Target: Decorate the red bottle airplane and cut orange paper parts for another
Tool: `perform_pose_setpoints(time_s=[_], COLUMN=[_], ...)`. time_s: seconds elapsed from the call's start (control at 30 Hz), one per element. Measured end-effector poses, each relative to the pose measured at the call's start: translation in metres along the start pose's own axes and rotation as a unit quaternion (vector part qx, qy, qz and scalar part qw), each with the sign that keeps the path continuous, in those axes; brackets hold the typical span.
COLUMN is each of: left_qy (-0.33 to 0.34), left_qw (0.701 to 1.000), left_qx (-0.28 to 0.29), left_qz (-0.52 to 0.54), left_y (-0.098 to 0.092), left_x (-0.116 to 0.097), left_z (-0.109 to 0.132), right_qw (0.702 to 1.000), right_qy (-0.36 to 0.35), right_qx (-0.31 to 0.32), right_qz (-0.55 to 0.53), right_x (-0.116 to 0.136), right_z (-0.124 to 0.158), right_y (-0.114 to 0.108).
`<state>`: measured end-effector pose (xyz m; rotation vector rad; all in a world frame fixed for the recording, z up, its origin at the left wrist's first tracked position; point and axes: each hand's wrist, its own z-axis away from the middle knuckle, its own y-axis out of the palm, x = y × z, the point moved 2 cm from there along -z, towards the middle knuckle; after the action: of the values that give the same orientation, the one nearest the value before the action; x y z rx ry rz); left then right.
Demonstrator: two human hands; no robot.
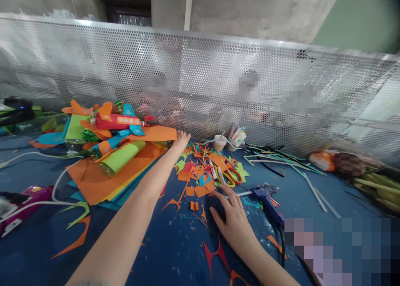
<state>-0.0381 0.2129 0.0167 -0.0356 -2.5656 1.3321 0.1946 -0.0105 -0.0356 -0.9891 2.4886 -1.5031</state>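
Observation:
My left hand [181, 140] reaches to the back of the blue table, just right of an orange paper piece [156, 133] on the craft pile. Its small visible fingers look stretched out, and I see nothing held in them. My right hand [233, 215] hovers over or rests on the table with its fingers apart and nothing in it. Its fingertips are at the near edge of a heap of paper scraps [189, 176], close to a marker [213, 170] and scissors with red and yellow handles [233, 178]. Right of it lies a blue hot glue gun [265, 200].
Bottle rockets wrapped in coloured paper [118, 121] lie on orange sheets [90, 182] at left. A purple device [29, 202] with a white cord sits front left. Cups [219, 143] of markers stand before a perforated metal screen [200, 78]. Thin strips [314, 190] lie at right.

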Motion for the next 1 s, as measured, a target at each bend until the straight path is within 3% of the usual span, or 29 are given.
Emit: perform_pose_setpoints(time_s=[0.13, 0.37, 0.57, 0.73, 0.9, 1.0], left_qy=[0.095, 0.259, 0.229, 0.207, 0.143, 0.065], left_qw=[0.994, 0.961, 0.97, 0.974, 0.982, 0.992], left_qx=[-0.048, -0.093, -0.063, -0.074, -0.111, -0.097], left_qz=[0.003, 0.035, 0.044, 0.054, 0.052, 0.048], left_y=[-0.021, -0.067, -0.053, -0.048, -0.079, -0.097], left_x=[-0.018, -0.071, -0.094, -0.083, -0.045, -0.012], left_z=[0.009, 0.044, 0.039, 0.03, 0.057, 0.078], right_qw=[1.0, 1.0, 0.999, 0.997, 0.996, 0.996], right_qy=[-0.011, -0.007, -0.014, -0.016, 0.012, 0.027], right_qx=[0.001, 0.024, 0.02, 0.051, 0.079, 0.083], right_qz=[-0.001, 0.002, -0.034, -0.055, -0.037, -0.018], right_x=[0.003, 0.011, 0.018, 0.019, 0.018, 0.018], right_z=[-0.001, 0.0, -0.002, -0.001, 0.0, -0.001], right_y=[-0.001, -0.005, -0.012, -0.013, -0.011, -0.011])
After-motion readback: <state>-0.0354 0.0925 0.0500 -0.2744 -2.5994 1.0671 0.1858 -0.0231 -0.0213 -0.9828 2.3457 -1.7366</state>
